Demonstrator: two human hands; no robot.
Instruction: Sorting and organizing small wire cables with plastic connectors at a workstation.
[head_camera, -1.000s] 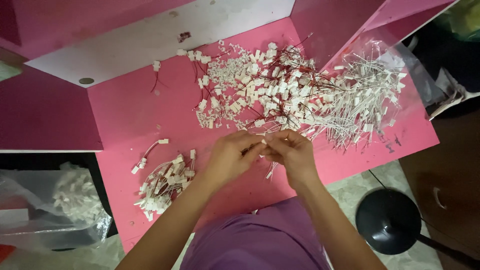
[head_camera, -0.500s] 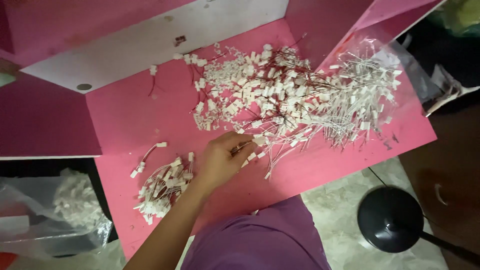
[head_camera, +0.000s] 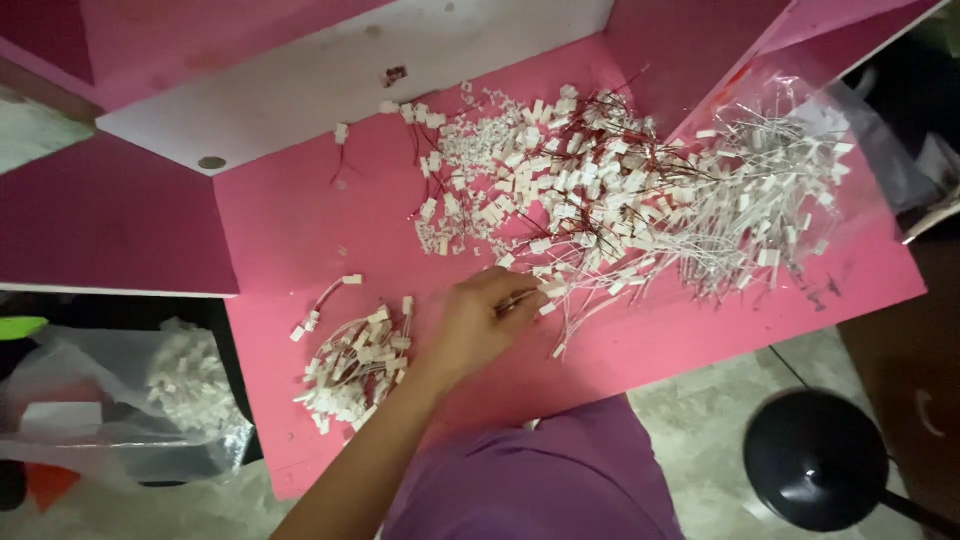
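My left hand (head_camera: 478, 322) rests on the pink table (head_camera: 290, 230) with its fingers pinched on a small white connector with thin wires (head_camera: 548, 292) at the near edge of a big loose pile of white connectors with red and white wires (head_camera: 580, 190). A smaller heap of connectors (head_camera: 352, 365) lies just left of the hand. My right hand is out of sight.
A clear plastic bag with white wired connectors (head_camera: 790, 190) lies at the table's right side. Another clear bag of connectors (head_camera: 180, 385) sits below the table's left edge. A black round stool (head_camera: 815, 455) stands on the floor at the right. Pink walls enclose the back.
Both hands were together in front of the pile one second ago. The right hand has since left the view, and the left hand has reached to the pile's near edge.
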